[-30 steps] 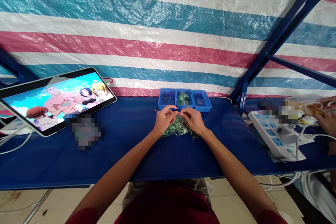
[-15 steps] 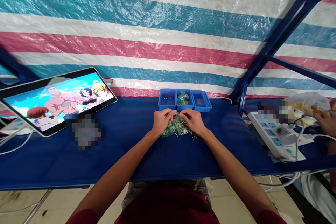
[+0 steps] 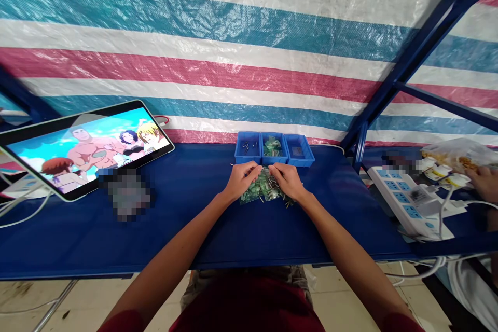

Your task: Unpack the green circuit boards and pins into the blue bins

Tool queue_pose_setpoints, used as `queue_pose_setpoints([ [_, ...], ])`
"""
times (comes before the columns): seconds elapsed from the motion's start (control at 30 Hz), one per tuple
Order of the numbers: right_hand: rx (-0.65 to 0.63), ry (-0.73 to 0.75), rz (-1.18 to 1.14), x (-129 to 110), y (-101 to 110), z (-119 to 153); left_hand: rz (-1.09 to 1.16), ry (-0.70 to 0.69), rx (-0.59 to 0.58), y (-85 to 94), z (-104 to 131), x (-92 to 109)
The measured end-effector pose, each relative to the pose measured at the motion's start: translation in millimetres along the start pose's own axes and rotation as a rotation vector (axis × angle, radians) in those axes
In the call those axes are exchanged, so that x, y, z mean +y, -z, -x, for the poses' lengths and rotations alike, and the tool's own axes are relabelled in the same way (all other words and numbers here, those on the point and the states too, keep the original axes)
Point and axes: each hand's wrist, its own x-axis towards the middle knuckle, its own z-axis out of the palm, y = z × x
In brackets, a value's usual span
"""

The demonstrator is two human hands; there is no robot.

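My left hand (image 3: 241, 180) is closed in a pinch over the left side of a pile of small green packets (image 3: 261, 187). A thin, pale tip shows beside its knuckles, too small to name. Across a narrow gap, my right hand (image 3: 288, 179) also pinches, and whatever its fingertips hold is hidden. Short metal pieces (image 3: 288, 200) lie mixed in at the pile's right edge. Just beyond my hands stand three joined blue bins: the left bin (image 3: 241, 157) has a few metal pins, the middle bin (image 3: 274, 158) green packets, the right bin (image 3: 305, 160) small pieces I cannot make out.
A tablet (image 3: 89, 150) playing a cartoon leans at the left of the blue table (image 3: 187, 218), near a blurred item (image 3: 129, 194). On the right are a power strip (image 3: 408, 202) with cables, a blue metal post (image 3: 389, 88), a plastic bag (image 3: 459, 150) and another person's hand (image 3: 484, 181).
My hands stay over the pile with only slight finger shifts; the right fingertips have drawn a little apart from the left. The other person's hand and bag at the right moved slightly.
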Motion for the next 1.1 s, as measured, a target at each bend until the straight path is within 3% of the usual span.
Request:
queue_pose_setpoints([
  [0.4,0.048,0.006,-0.042,-2.0,0.8,0.6,0.013,0.032,0.111,-1.5,1.2,4.3],
  [1.1,0.002,0.024,-0.020,-0.7,2.3,1.0,0.055,0.018,0.157,-3.2,0.0,-6.3],
])
